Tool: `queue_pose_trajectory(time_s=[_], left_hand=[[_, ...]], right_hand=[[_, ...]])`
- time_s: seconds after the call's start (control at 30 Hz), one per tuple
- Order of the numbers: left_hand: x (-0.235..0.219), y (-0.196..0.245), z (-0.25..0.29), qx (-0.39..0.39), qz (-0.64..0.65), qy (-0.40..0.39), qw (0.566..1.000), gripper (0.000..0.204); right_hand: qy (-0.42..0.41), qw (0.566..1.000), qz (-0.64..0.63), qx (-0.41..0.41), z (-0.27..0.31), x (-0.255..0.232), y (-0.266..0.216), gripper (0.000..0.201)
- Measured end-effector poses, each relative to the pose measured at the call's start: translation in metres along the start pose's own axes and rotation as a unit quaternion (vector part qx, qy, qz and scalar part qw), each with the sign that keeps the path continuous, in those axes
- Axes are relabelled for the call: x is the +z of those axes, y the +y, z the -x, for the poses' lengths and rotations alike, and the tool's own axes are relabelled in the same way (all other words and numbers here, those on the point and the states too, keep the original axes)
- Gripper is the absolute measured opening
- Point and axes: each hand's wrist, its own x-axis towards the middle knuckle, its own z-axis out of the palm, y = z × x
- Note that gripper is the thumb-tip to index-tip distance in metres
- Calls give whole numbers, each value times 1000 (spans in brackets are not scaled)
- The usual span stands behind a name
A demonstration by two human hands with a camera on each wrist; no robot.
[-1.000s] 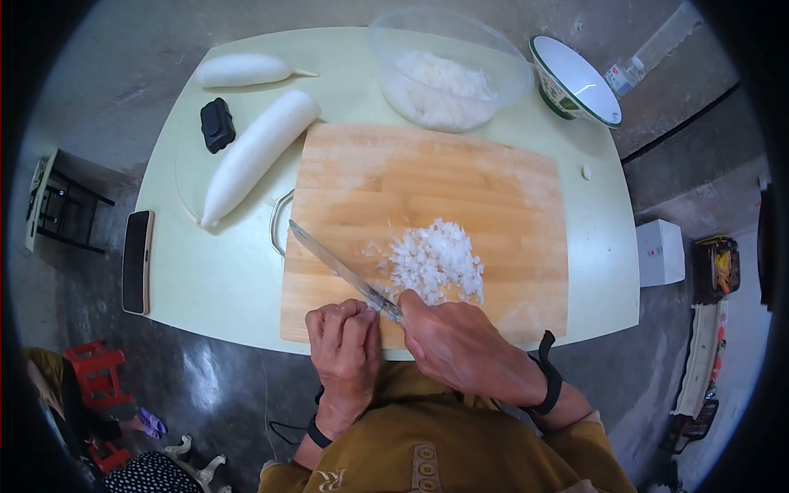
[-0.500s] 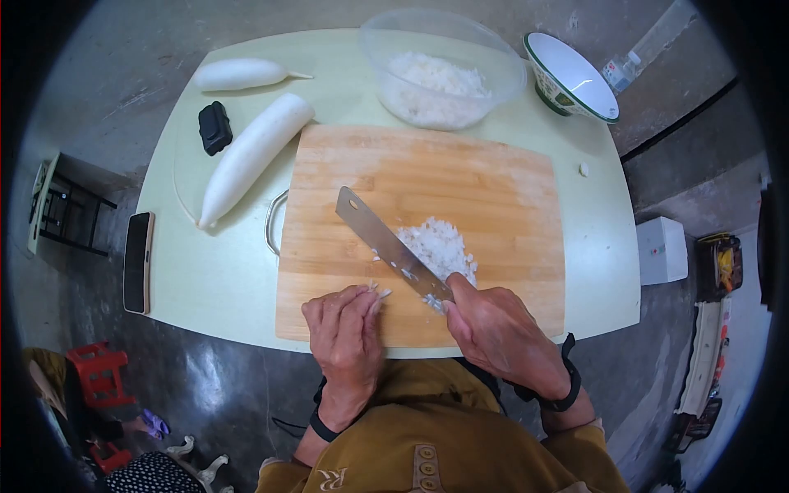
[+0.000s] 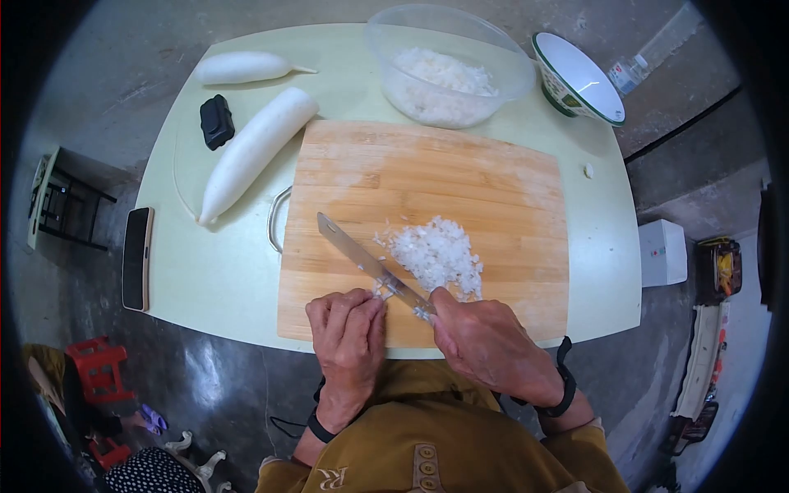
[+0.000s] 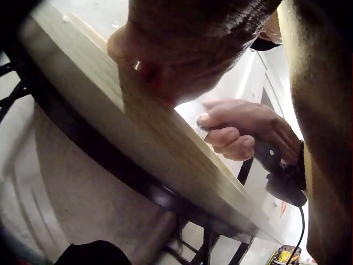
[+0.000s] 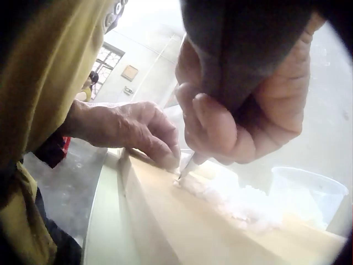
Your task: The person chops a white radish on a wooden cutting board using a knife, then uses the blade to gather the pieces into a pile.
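My right hand [image 3: 493, 337] grips a kitchen knife [image 3: 349, 249], its blade slanting up and left over the wooden cutting board [image 3: 427, 168]. The fingers of that hand curl round the dark handle [image 4: 267, 157], seen in the left wrist view. At the board's near edge my left hand [image 3: 347, 341] has its fingers bent down and pinches a small white radish piece [image 3: 380, 290] beside the blade, mostly hidden by the fingertips. To the right of the blade lies a heap of chopped white radish [image 3: 440, 253]. Small bits cling to the blade.
A large white radish [image 3: 259, 156] and a smaller one [image 3: 245, 68] lie at the left, by a black case [image 3: 217, 122] and a phone [image 3: 137, 259]. Behind the board stand a clear bowl [image 3: 514, 70] with shredded radish and a tilted white bowl [image 3: 579, 70].
The knife swung right and up off the left fingertips, crossing the heap, then came back left to beside them. My left hand stays at the board's near edge.
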Motion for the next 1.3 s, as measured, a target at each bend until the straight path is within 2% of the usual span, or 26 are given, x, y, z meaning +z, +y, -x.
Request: queue_pose_trajectory(time_s=[0.1,0.23,0.3,0.4,0.5,0.53,0.6,0.73,0.83,0.9,0.93,1.0,1.07,1.13,1.23,1.3], left_hand=[[3,-1,1,2,18,2,1000,21],[4,-1,1,4,38,-5,999,22],[4,-1,1,6,37,-2,999,22],[3,-2,3,14,30,-4,999,22],[3,-1,7,-4,58,32,998,22],[2,-1,7,-5,49,34,998,22],[1,-1,7,-7,40,33,999,22],[2,-1,7,-4,34,15,999,22],[4,0,6,2,35,13,999,22],[4,0,6,7,36,16,999,22],[4,0,6,2,36,14,999,22],[3,1,7,-3,36,14,999,22],[2,1,10,-64,90,45,993,24],[1,0,13,-69,95,53,992,24],[-2,2,10,-64,78,51,994,24],[-5,5,7,-54,56,43,996,24]], right_hand=[[-23,998,60,22,-3,3,-3,22],[-16,999,33,5,-11,6,-8,22],[16,1000,12,-20,-18,8,-8,13],[37,999,30,-21,-21,12,-1,11],[53,998,20,-12,-14,5,-1,10],[52,998,20,-11,-12,2,-4,10],[-17,999,42,22,-8,-4,-9,19],[-18,999,36,-2,-6,3,-9,21],[-10,997,76,1,-10,11,-10,25],[1,997,75,-29,-16,14,-9,31],[2,997,75,-29,-19,15,-7,31],[35,998,38,-42,-24,16,-5,16],[30,999,26,-27,-24,11,-3,16],[22,1000,14,-10,-19,5,-3,15],[28,998,63,-8,-12,3,-6,14],[-6,998,61,-8,-9,3,-7,20]])
